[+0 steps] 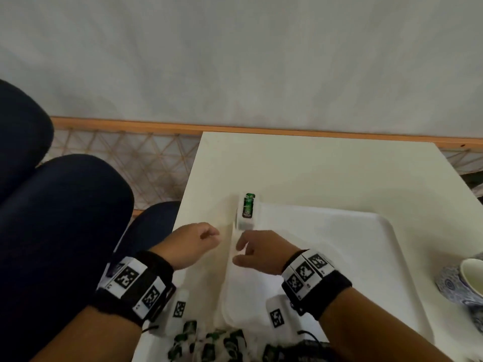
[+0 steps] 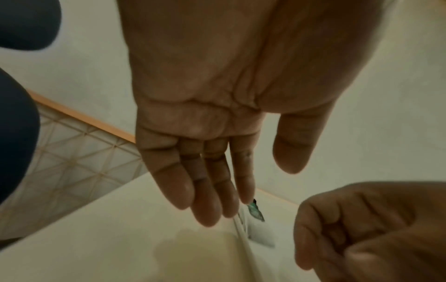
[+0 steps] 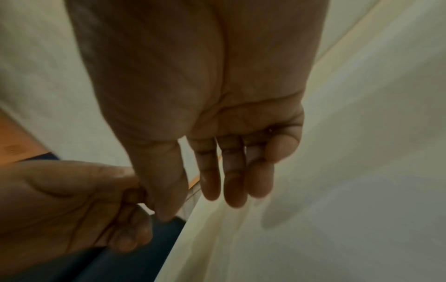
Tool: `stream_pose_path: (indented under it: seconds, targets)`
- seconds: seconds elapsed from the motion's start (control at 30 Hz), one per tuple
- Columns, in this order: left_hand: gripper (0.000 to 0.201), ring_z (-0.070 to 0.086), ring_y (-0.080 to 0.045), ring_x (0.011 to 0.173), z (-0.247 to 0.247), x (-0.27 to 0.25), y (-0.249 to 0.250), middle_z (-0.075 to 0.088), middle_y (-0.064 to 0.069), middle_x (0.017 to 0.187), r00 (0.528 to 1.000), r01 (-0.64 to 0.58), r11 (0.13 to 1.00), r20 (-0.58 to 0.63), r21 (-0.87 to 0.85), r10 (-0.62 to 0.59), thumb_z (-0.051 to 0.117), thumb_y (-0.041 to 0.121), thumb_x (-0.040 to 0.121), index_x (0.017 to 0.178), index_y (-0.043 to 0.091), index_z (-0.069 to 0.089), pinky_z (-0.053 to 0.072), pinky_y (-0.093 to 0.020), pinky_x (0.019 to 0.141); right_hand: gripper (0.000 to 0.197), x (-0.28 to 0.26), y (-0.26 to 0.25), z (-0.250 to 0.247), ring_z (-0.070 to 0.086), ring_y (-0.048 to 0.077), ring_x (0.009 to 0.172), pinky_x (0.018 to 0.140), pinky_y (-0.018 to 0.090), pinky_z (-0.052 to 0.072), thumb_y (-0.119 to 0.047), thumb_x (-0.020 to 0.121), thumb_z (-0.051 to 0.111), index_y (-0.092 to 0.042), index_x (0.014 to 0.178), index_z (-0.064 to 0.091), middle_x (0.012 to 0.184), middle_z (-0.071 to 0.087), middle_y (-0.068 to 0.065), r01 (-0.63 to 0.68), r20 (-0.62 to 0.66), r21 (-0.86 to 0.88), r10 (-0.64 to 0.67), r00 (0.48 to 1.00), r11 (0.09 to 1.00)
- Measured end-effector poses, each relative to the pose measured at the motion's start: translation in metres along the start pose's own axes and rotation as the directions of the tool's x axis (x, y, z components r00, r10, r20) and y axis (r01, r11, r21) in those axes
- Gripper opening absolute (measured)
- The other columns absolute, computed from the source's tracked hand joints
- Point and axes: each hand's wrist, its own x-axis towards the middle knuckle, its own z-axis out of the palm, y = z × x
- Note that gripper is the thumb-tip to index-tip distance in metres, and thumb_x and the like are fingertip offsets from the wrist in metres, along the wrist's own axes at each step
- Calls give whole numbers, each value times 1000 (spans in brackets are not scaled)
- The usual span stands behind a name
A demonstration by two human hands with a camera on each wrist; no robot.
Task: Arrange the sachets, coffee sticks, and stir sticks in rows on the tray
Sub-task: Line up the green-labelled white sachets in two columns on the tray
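I'm working at a cream table [image 1: 313, 165]; one green-printed white sachet [image 1: 247, 209] is lying at the far-left corner of the flat white plastic tray [image 1: 352, 246], so most arranging remains. My left hand [image 1: 192, 245] and right hand [image 1: 261, 250] are hovering near the sachet, fingers relaxed, holding nothing.

Head cam above, facing down; wrist cams close under palms; shared: tray [image 1: 366, 231] edge.

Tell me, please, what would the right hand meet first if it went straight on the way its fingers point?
Probably the green sachet at the tray's far-left corner, just beyond the right hand; its height above the tray is unclear.
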Motion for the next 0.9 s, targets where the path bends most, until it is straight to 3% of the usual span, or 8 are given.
stream_pose_path:
  seconds: [0.17, 0.3, 0.37, 0.53, 0.63, 0.7, 0.83, 0.9]
  targets:
    - [31, 58, -5, 98, 24, -58, -34, 62, 11, 113, 992, 12, 980, 117, 197, -36, 58, 43, 90, 117, 27, 61, 48, -25, 90, 50, -43, -33, 36, 55, 15, 101, 90, 32, 47, -46, 83, 70, -22, 124, 56, 113, 63, -1, 241, 261, -180, -190, 946, 954]
    - [44, 55, -9, 105, 44, -93, -62, 55, 6, 123, 983, 112, 961, 115, 253, -145, 64, 42, 84, 125, 26, 55, 47, -27, 91, 69, -61, -48, 68, 49, 23, 119, 101, 40, 42, -48, 79, 73, -22, 137, 46, 129, 53, 4, 342, 346, -238, -250, 905, 909]
    - [51, 54, -12, 107, 49, -107, -73, 53, 5, 123, 973, 172, 948, 105, 268, -206, 68, 41, 82, 128, 25, 51, 47, -27, 90, 75, -63, -55, 78, 46, 25, 121, 102, 42, 42, -53, 77, 73, -21, 138, 43, 131, 51, 6, 358, 364, -255, -254, 896, 898]
    - [74, 58, -14, 92, 56, -135, -87, 54, 7, 102, 941, 231, 944, 191, 237, -279, 83, 39, 64, 124, 29, 40, 53, -30, 79, 82, -68, -69, 94, 54, 26, 113, 96, 43, 47, -61, 69, 76, -18, 133, 47, 123, 56, 6, 353, 384, -319, -220, 897, 880]
    - [91, 56, -16, 97, 67, -144, -87, 53, 4, 116, 934, 217, 943, 228, 251, -275, 87, 38, 60, 131, 29, 30, 51, -30, 77, 81, -69, -72, 98, 52, 28, 113, 96, 43, 47, -59, 69, 77, -16, 131, 46, 124, 53, 7, 303, 380, -370, -154, 912, 878]
    - [96, 54, -17, 100, 74, -149, -85, 48, 2, 126, 950, 210, 953, 185, 221, -252, 88, 36, 60, 132, 31, 25, 49, -29, 78, 80, -69, -72, 99, 48, 29, 116, 97, 42, 45, -57, 71, 76, -16, 131, 44, 126, 49, 8, 263, 356, -399, -116, 927, 878]
    - [85, 52, -14, 96, 87, -157, -83, 33, 7, 121, 992, 124, 979, -1, 162, -126, 85, 29, 61, 120, 42, 25, 54, -28, 76, 78, -71, -70, 93, 49, 28, 119, 98, 39, 46, -48, 74, 78, -13, 135, 44, 131, 50, 9, 231, 348, -393, -88, 933, 890]
    - [79, 46, -11, 101, 90, -159, -84, 28, 11, 116, 998, 53, 985, -36, 167, -48, 84, 37, 60, 117, 44, 30, 50, -22, 74, 76, -73, -68, 90, 49, 26, 122, 97, 36, 44, -44, 76, 77, -13, 137, 45, 134, 51, 6, 237, 364, -387, -88, 927, 891]
